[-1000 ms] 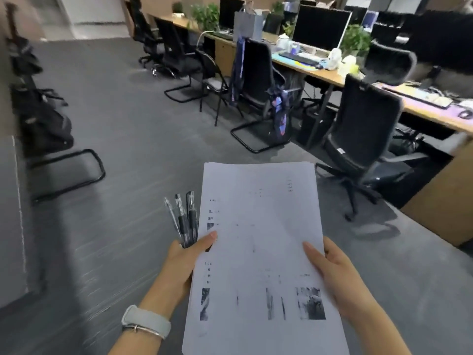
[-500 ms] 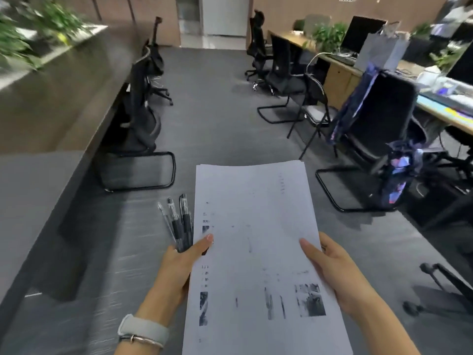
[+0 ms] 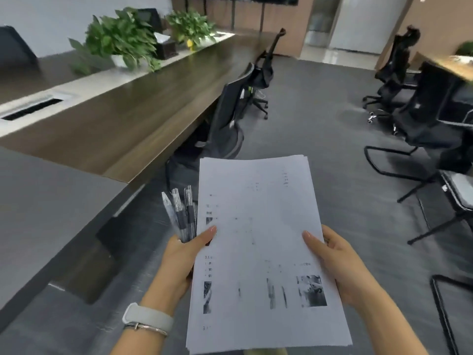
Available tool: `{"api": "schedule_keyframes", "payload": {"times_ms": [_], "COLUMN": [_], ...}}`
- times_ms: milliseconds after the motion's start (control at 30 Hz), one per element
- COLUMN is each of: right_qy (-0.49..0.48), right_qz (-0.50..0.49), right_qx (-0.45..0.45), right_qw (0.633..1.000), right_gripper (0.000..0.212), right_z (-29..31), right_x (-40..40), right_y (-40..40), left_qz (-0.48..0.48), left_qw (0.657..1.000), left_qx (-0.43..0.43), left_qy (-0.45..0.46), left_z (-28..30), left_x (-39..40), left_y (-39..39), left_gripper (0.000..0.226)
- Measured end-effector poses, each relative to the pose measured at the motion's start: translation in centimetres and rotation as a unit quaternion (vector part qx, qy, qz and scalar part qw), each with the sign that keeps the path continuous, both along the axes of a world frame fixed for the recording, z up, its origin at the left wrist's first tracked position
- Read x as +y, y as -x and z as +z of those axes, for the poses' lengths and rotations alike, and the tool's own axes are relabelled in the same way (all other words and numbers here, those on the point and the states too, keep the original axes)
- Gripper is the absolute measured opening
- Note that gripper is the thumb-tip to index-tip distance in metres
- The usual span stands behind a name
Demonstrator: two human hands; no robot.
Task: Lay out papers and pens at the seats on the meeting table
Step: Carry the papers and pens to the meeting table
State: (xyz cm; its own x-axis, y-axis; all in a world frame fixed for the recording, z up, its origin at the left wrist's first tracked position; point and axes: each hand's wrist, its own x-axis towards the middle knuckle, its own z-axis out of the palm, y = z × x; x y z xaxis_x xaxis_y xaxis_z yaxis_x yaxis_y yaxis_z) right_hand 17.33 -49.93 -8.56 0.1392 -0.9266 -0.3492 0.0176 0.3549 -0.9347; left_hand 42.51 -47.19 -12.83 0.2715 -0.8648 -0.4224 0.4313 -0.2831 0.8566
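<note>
1. Head view, so there's only one angle to go on. Both hands are low in the middle of the frame with a stack of papers [image 3: 258, 252] between them, held above the grey floor [image 3: 320, 119].
2. The left hand [image 3: 179, 260] has its grip closed on the stack's left edge, thumb on top of the sheet. The same hand also holds a bunch of pens [image 3: 180, 213], which fan up and to the left just beside the papers.
3. The right hand [image 3: 340, 267] pinches the right edge, thumb lying flat over the page and fingers curled underneath.
4. There's a pale watch band [image 3: 147, 319] on the left wrist.
5. The long dark meeting bench [image 3: 122, 116] runs from the left of the frame towards the upper middle. Potted plants [image 3: 122, 39] sit along its centre strip.
6. A black office chair [image 3: 227, 116] is tucked against the bench's near side, just above the papers, with more chairs [image 3: 409, 108] at the right of the frame.
</note>
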Motion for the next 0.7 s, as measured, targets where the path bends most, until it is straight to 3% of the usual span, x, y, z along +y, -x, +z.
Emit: {"api": "schedule_keyframes", "payload": {"times_ms": [267,700], "right_qy": [0.009,0.051], "right_qz": [0.188,0.364], "right_qx": [0.014,0.055], "right_qw": [0.982,0.929], "right_gripper": [0.019,0.018], "right_z": [1.4,-1.0], "right_x": [-23.0,-48.9], "right_y": [-6.5,-31.2], "left_qz": [0.176,0.372], "left_qw": [0.984,0.928], "left_qx": [0.008,-0.023], "left_qy": [-0.006,-0.011], "left_z": [1.8,0.1], "left_x": [-13.8,-31.9], "left_y": [-3.8,-21.8], "left_gripper": [0.017,0.019]}}
